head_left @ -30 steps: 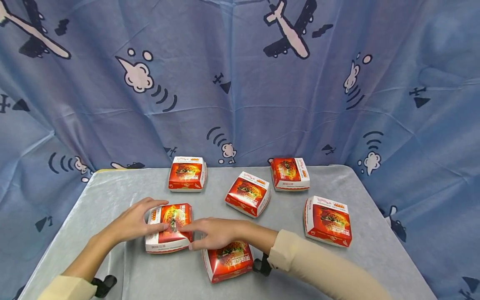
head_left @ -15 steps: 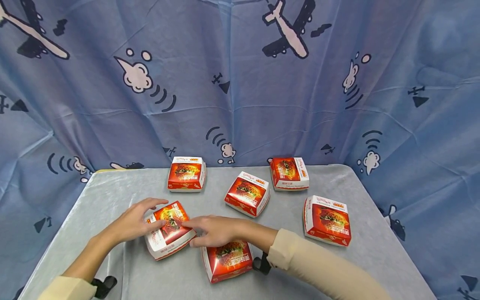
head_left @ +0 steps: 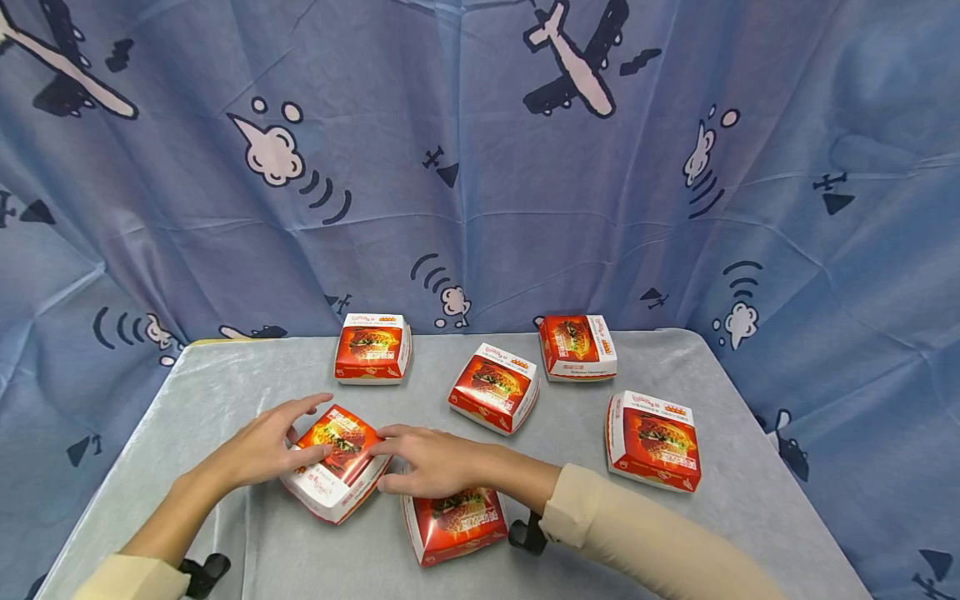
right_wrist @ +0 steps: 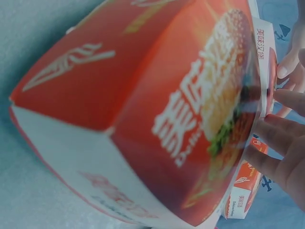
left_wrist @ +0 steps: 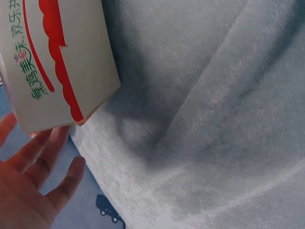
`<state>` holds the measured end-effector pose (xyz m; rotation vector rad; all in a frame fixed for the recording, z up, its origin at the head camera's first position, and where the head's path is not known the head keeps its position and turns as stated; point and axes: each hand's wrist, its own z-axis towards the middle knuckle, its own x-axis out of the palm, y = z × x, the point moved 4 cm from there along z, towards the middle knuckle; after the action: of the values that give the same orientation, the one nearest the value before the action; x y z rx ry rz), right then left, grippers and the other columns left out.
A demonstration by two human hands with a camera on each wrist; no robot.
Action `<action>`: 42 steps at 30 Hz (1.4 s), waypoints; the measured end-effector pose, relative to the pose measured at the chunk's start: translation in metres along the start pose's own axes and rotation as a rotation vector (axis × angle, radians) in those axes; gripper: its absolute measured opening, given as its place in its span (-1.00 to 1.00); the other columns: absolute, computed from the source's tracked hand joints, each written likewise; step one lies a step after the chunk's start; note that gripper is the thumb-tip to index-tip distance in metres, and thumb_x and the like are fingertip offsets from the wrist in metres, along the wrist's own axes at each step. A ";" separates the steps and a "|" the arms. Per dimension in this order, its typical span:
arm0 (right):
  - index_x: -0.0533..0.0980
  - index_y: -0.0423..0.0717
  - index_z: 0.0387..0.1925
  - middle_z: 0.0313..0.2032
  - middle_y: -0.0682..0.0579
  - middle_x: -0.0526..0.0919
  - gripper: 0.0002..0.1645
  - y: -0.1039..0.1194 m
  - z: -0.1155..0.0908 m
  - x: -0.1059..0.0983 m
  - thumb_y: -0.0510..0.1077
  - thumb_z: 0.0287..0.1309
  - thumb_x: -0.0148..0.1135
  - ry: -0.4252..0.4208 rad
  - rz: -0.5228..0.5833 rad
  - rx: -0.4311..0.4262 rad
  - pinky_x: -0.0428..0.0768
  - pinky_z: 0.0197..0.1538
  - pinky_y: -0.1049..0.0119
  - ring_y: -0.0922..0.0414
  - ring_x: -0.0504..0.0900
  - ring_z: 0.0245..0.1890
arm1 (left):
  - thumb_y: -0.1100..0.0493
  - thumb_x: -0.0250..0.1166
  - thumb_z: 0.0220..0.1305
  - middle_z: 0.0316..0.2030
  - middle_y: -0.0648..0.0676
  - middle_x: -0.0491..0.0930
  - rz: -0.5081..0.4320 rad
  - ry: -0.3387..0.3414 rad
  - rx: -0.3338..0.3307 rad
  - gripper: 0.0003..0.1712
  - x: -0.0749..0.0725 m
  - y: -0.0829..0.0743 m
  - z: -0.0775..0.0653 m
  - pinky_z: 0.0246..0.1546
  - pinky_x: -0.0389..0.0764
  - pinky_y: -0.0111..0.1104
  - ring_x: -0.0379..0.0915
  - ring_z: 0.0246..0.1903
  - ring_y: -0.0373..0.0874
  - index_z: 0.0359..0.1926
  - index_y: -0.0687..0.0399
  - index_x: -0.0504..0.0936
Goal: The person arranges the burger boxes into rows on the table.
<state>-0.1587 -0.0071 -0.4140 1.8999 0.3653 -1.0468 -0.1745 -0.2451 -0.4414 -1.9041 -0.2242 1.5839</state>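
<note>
A red-and-white hamburger box (head_left: 343, 465) lies turned at an angle on the table's left side. My left hand (head_left: 264, 440) is at its left, fingers spread and the thumb reaching over the lid. In the left wrist view the straight fingers of my left hand (left_wrist: 35, 179) touch one edge of the white-sided box (left_wrist: 45, 67). From the right, my right hand (head_left: 431, 462) touches the same box with extended fingers. Beneath that wrist sits a second hamburger box (head_left: 459, 532), partly hidden; it looms large in the right wrist view as a box (right_wrist: 143, 109).
Several like boxes stand farther off: one at back left (head_left: 369, 352), one at centre (head_left: 495, 390), one at back right (head_left: 577, 350), another at right (head_left: 656, 442). Grey cloth covers the table (head_left: 570, 442). Behind hangs a blue curtain (head_left: 375, 167) printed with planes.
The box between my hands has rotated clockwise, its white strip swinging from the left side to the front. Both hands stay nearly in place, the right fingers shifting slightly on it.
</note>
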 end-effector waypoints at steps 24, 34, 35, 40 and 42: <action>0.20 -0.03 0.51 0.54 -0.14 0.00 -0.21 -0.007 0.006 0.003 0.20 0.39 0.06 0.044 0.063 0.057 0.22 0.42 0.15 0.01 0.10 0.49 | -0.13 0.45 0.12 -0.12 0.07 0.63 -0.080 0.069 -0.003 -0.34 0.001 0.003 -0.003 -0.41 0.49 -0.34 0.50 -0.40 -0.27 0.18 0.04 0.53; 0.22 0.00 0.50 0.53 -0.11 0.06 -0.21 -0.009 0.006 0.003 0.22 0.38 0.07 0.071 0.100 0.074 0.18 0.44 0.15 0.02 0.09 0.50 | -0.14 0.51 0.04 -0.06 0.05 0.61 -0.121 0.083 -0.020 -0.41 0.001 0.006 -0.005 -0.21 0.59 -0.18 0.57 -0.20 -0.15 0.01 0.04 0.57; 0.22 0.00 0.50 0.53 -0.10 0.06 -0.21 -0.009 0.006 0.003 0.22 0.39 0.07 0.071 0.098 0.074 0.18 0.44 0.14 0.01 0.09 0.50 | -0.14 0.52 0.03 -0.06 0.06 0.61 -0.129 0.080 -0.020 -0.41 0.001 0.005 -0.005 -0.20 0.60 -0.17 0.58 -0.19 -0.14 0.00 0.05 0.57; 0.20 0.01 0.51 0.53 -0.09 0.05 -0.21 -0.008 0.006 0.003 0.23 0.39 0.06 0.081 0.099 0.081 0.18 0.44 0.12 0.02 0.09 0.50 | -0.12 0.53 0.02 -0.07 0.07 0.61 -0.149 0.080 -0.025 -0.40 0.000 0.005 -0.006 -0.18 0.60 -0.16 0.58 -0.17 -0.13 0.00 0.06 0.56; 0.20 0.02 0.51 0.53 -0.08 0.05 -0.20 -0.008 0.005 0.003 0.24 0.39 0.06 0.085 0.099 0.082 0.18 0.44 0.11 0.02 0.09 0.50 | -0.12 0.53 0.02 -0.07 0.07 0.61 -0.153 0.083 -0.025 -0.41 0.001 0.005 -0.006 -0.18 0.60 -0.15 0.58 -0.17 -0.12 -0.01 0.06 0.56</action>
<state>-0.1644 -0.0078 -0.4222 2.0196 0.2776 -0.9302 -0.1698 -0.2506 -0.4440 -1.9187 -0.3469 1.4047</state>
